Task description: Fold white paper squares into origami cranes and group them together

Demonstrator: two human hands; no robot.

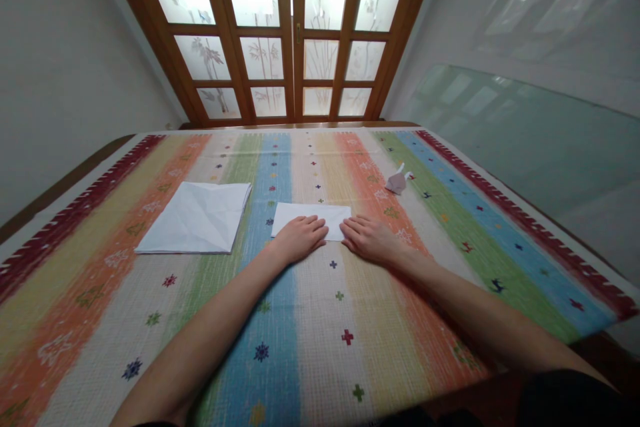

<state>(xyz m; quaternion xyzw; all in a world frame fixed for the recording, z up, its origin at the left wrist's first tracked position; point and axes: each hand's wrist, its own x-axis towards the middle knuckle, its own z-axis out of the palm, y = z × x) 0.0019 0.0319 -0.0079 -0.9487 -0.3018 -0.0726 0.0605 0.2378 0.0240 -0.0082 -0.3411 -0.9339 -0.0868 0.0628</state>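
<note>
A white sheet of paper, folded into a rectangle, lies flat in the middle of the table. My left hand rests on its lower left part, fingers stretched out and pointing right. On its right end lies my right hand, palm down with the fingers extended towards the left. Neither hand grips the paper; both press on it from above. To the left is a stack of white square paper with crease lines across the top sheet.
A small folded paper figure, greyish with white points, sits at the back right. The striped tablecloth covers the table. Wooden doors with glass panes stand beyond the far edge, and a greenish glass panel leans along the right wall.
</note>
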